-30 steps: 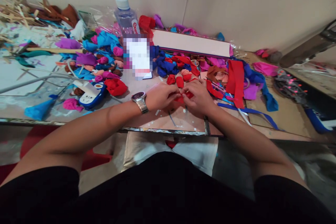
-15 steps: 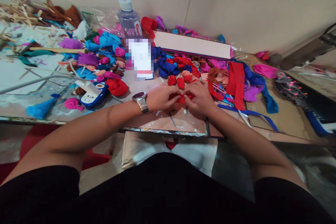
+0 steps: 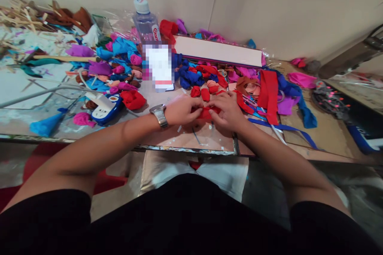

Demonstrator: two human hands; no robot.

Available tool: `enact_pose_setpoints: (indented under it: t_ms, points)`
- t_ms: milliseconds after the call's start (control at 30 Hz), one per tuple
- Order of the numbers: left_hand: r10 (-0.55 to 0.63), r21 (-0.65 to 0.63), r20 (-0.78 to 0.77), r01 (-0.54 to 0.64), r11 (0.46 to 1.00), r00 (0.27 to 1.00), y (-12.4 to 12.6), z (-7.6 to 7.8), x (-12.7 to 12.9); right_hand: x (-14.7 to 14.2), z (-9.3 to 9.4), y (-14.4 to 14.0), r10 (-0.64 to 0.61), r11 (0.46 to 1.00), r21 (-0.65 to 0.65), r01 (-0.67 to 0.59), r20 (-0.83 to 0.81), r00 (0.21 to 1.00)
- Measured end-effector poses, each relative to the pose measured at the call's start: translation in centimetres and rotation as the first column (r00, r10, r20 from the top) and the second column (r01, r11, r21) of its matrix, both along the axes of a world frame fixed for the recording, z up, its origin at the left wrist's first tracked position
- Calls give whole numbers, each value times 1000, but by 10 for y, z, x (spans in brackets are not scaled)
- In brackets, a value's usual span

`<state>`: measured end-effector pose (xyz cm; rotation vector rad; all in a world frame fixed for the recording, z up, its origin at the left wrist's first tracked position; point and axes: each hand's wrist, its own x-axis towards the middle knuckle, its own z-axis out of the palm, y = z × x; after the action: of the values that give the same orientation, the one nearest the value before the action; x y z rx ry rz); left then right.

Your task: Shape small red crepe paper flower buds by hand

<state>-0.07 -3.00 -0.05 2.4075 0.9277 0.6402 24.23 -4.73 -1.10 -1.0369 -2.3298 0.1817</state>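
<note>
Far to the left lie a heap of wooden sticks (image 3: 20, 14) and a blue-and-white power strip (image 3: 104, 107), with a red fabric bundle (image 3: 132, 99) just beside it and a water bottle (image 3: 145, 20) standing further back near the wall. The left hand (image 3: 179, 109), a wristwatch (image 3: 158, 114) on its wrist, and the right hand (image 3: 228, 110) meet at the middle of the table, both pinching a small piece of red fabric (image 3: 208, 112) that rests low on the tabletop (image 3: 185, 137) between them; both sets of fingers are closed on it, though how it is folded is hidden. Small red rolled pieces (image 3: 201, 93) sit just beyond the knuckles, so a slip of the fingers would likely let the fold spring open or knock those rolls out of place. To the right lie a wide red strip (image 3: 269, 91) and blue ribbon (image 3: 284, 128) trailing toward the table's near edge (a forearm could snag it and drag scraps off). Free room is mostly the bare patch in front of the hands, close to that edge; elsewhere the clutter crowds in.
</note>
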Motion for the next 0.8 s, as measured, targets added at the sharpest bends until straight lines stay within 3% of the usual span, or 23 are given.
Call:
enact_pose_setpoints:
  t_ms: [267, 800]
  points:
    - [-97, -271, 90, 118, 955, 991, 3, 4, 1, -2, -2, -1, 12, 999, 46, -10, -36, 999]
    - [-80, -397, 119, 121, 910, 990, 15, -5, -3, -2, -4, 1, 94, 992, 90, -86, -87, 992]
